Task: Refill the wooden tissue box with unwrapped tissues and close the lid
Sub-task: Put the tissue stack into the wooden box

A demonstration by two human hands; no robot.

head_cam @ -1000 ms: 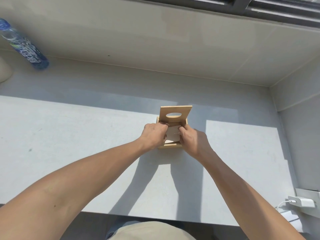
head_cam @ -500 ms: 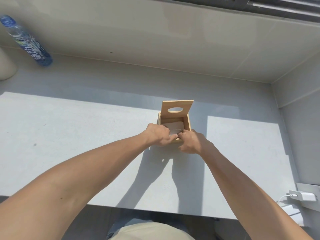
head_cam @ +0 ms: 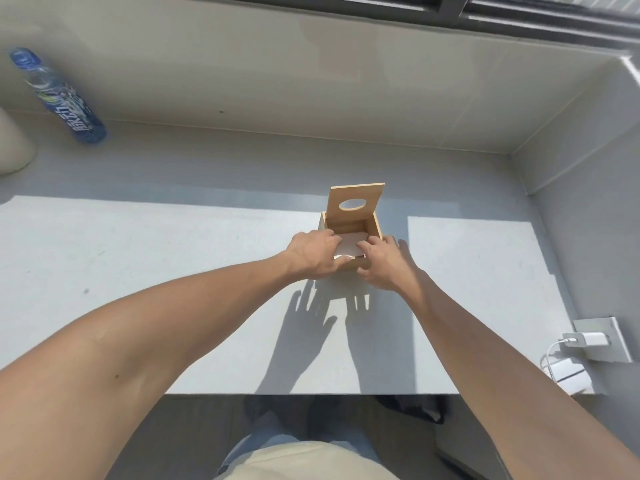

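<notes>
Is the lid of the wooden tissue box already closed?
No, the lid stands upright behind the open wooden tissue box, with white tissues visible inside.

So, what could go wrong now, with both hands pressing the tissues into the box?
The tissues may sit crooked or bunch under the fingers, so the lid, standing upright at the back, may not shut flat. The left hand and right hand pushing on the front could also slide the box.

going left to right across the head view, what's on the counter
pale rounded object at the left edge → blue water bottle → left hand → wooden tissue box with tissues → right hand → white charger
</notes>
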